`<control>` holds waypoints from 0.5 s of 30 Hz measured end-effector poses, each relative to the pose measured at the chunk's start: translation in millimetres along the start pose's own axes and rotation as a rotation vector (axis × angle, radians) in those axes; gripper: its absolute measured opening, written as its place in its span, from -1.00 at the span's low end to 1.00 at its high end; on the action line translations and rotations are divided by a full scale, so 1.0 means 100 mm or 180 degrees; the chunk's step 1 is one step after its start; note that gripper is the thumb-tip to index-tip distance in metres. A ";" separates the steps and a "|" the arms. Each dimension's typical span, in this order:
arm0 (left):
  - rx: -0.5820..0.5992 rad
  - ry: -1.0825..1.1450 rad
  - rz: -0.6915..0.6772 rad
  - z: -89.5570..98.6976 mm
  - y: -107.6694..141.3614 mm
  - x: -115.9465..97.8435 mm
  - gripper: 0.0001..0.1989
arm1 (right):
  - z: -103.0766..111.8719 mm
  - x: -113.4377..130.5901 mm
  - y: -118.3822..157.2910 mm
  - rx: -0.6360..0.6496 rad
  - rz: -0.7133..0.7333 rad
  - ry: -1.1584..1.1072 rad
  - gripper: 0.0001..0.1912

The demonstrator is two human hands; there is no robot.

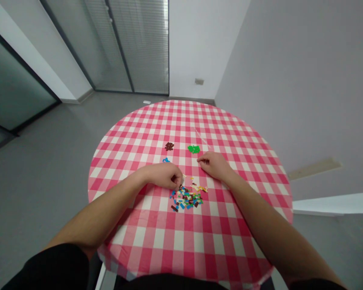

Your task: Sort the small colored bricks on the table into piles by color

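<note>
A mixed pile of small toy building bricks [187, 198] in blue, brown, green, yellow and white lies on the near half of the table. My left hand [166, 176] reaches to the pile's upper left edge, its fingers curled into a pinch; what is between them, if anything, is hidden. Just beyond that hand sit a few blue bricks [166, 160]. My right hand [215, 165] rests close to a small green brick group [194, 149], thumb and fingers drawn together. Whatever those fingertips might hold is too small to make out. A dark brown brick group [169, 146] lies farther back, left of the green one.
The round table wears a red and white checked tablecloth [181, 245]. A few yellow bricks [202, 188] are scattered at the pile's right edge. White walls stand behind and to the right, with a glass partition [139, 48] at the back left.
</note>
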State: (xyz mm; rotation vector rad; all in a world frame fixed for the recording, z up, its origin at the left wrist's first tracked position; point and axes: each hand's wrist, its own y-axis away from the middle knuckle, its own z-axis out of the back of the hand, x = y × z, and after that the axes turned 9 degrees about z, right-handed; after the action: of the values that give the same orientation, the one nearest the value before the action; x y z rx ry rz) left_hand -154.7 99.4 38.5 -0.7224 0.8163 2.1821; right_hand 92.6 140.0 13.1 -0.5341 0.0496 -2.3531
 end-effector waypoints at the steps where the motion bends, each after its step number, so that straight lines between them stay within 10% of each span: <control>1: 0.0004 -0.0007 -0.0006 0.00 0.00 0.00 -0.92 | -0.01 -0.01 0.00 -0.0006 0.0017 -0.0003 -0.74; 15: 0.0010 -0.0025 0.0016 -0.01 -0.01 0.03 -0.94 | 0.08 -0.04 0.04 -0.0028 -0.0026 -0.0105 -0.72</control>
State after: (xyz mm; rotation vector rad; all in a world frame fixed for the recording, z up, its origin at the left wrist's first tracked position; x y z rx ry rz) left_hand -155.6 100.5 35.2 -0.7106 0.8182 2.1863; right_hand 100.9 140.2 18.0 -0.5783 0.0426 -2.3523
